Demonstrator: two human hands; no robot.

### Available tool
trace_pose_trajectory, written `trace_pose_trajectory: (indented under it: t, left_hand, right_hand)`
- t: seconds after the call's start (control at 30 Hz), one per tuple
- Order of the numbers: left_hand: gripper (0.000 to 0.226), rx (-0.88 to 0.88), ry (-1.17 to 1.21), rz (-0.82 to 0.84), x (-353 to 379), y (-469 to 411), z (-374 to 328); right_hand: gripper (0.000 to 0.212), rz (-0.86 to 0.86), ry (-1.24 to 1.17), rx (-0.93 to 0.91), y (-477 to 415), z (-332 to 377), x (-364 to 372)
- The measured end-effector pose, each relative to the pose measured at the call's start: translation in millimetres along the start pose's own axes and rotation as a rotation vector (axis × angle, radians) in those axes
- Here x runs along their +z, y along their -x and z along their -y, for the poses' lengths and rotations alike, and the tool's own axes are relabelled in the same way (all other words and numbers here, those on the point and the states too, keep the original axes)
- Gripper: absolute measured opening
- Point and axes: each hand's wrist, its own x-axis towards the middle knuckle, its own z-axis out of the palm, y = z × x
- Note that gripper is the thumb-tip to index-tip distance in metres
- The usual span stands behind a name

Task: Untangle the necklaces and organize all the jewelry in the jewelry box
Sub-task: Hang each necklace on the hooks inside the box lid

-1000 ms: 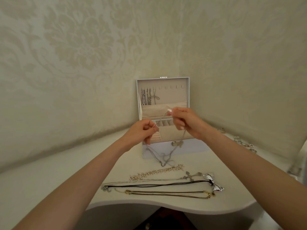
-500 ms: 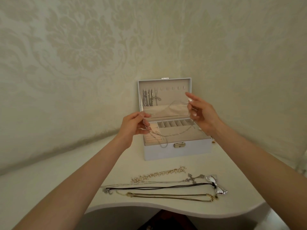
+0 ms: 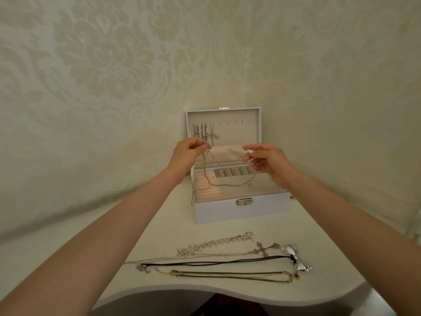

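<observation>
The left hand (image 3: 189,153) keeps a narrow grip, thumb and forefinger pinched on 1 end of a thin silver chain necklace (image 3: 227,184). The right hand (image 3: 270,163) pinches the other end in the same tight grip, its other fingers loosely curled. Between the 2 hands the chain sags in a long loop over the open tray. Holding the ends raised and apart probably lets the chain hang free, so any knot would show and an end can be hooked up.

Both hands hover just in front of the upright lid (image 3: 237,115) of a white rectangular jewelry box (image 3: 241,212), which stands at the back of a pale curved desk (image 3: 159,224). The left hand is beside several hanging silver necklaces (image 3: 202,131) on the lid's left hooks. The hooks to their right are bare, so the next free hook looks like the goal.

Near the desk's front edge lie 4 more pieces in rows:
- a gold-and-pearl beaded necklace (image 3: 216,244)
- a fine silver chain with a cross pendant (image 3: 264,248)
- a black cord with a shiny silver bow (image 3: 296,262)
- a slim gold chain (image 3: 227,275)

They lie stretched out, apparently untangled and waiting their turn.

Compared with 0.5 seconds ago, the left hand has risen from tray level to the lid's hooks. The right hand has dropped slightly, and its spread fingers have closed into a pinch.
</observation>
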Motion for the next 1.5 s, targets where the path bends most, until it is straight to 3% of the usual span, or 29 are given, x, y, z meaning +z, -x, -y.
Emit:
trace_pose_trajectory:
  t: [0.17,0.33,0.63,0.73,0.87,1.13,1.3,1.4,1.5]
  left_hand:
    - [0.006,-0.013,0.019,0.062,7,-9,-2]
    - [0.014,0.019,-0.016,0.148,15,-11,-7]
    - [0.012,0.111,-0.066,0.125,18,-12,-2]
    - [0.018,0.068,-0.004,0.091,17,-12,1]
    - [0.023,-0.086,0.195,0.137,10,-11,4]
    - [0.018,-0.120,0.193,0.212,7,-8,12]
    - [0.013,-0.079,0.007,0.134,7,-9,21]
    - [0.014,-0.065,-0.295,0.069,7,-14,35]
    - [0.012,-0.086,-0.509,0.131,8,-14,45]
  right_hand:
    - [0.018,0.099,0.493,-0.012,1,-9,17]
    - [0.034,0.248,0.264,-0.044,-2,9,41]
    - [0.005,0.160,0.202,-0.028,-13,18,49]
    - [0.015,0.141,0.185,0.003,-14,15,41]
    - [0.024,0.142,-0.007,0.012,-14,12,27]
    - [0.026,0.100,-0.102,-0.010,-20,13,17]
    - [0.025,0.075,-0.083,-0.021,-19,18,14]
    - [0.027,0.062,-0.115,-0.008,-18,19,14]
    - [0.027,0.055,-0.152,-0.001,-18,21,14]
